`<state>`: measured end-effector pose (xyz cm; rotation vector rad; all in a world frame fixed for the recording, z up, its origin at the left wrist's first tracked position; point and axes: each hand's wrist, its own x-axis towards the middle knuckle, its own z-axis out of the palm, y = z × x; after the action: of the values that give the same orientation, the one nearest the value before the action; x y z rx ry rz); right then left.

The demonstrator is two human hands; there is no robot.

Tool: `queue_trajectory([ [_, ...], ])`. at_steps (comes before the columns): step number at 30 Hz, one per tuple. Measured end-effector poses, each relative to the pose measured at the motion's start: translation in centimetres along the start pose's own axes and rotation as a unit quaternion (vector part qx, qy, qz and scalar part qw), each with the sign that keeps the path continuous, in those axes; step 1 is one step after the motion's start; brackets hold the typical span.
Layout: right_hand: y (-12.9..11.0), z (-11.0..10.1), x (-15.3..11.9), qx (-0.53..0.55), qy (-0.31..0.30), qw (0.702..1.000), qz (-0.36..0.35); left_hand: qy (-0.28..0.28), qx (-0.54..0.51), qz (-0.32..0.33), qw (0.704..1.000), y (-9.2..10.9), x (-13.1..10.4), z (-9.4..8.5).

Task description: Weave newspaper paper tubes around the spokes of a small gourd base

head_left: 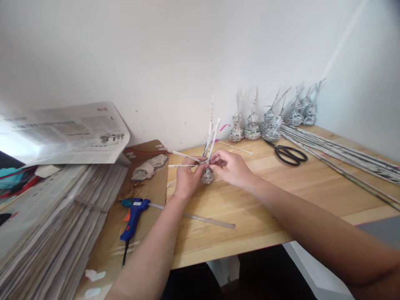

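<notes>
Left hand (186, 180) closed around small woven paper form (207, 175), held just above table (281, 200). Right hand (231, 166) pinches loose paper tube (184, 165) at its top. Base woven; upright spokes (211, 133) still free, upper part unwoven. Six finished pieces (271, 123) stand by wall. Glue gun (133, 212), scissors (289, 154) lie untouched.

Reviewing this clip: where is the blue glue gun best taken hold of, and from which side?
Probably by the handle of the glue gun, coming from above on the near side. It lies flat on the brown board, handle toward the person, cord trailing off the near end.
</notes>
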<state>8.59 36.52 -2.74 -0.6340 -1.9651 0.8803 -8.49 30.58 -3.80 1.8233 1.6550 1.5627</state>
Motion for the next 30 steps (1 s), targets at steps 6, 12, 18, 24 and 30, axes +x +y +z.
queue_trajectory([
  [6, 0.5, 0.0, 0.1, 0.001, 0.013, 1.0, 0.016, -0.011, 0.019, -0.003, 1.0, 0.2, -0.1, 0.2],
  [12, 1.0, 0.1, 0.1, 0.032, 0.002, 0.999, 0.021, 0.0, 0.032, 0.013, 0.999, 0.3, -0.3, 0.5],
  [18, 1.0, 0.3, 0.2, 0.053, 0.013, 0.998, 0.03, 0.006, 0.04, 0.012, 0.999, 0.6, -0.4, 0.6],
  [24, 0.3, -0.2, -0.1, -0.027, 0.01, 0.999, -0.031, -0.003, 0.009, 0.003, 1.0, 0.8, -0.3, 0.4],
  [30, -0.2, 0.0, -0.4, 0.015, 0.021, 1.0, 0.005, 0.016, 0.017, -0.039, 0.999, 1.5, -0.1, 0.1],
])
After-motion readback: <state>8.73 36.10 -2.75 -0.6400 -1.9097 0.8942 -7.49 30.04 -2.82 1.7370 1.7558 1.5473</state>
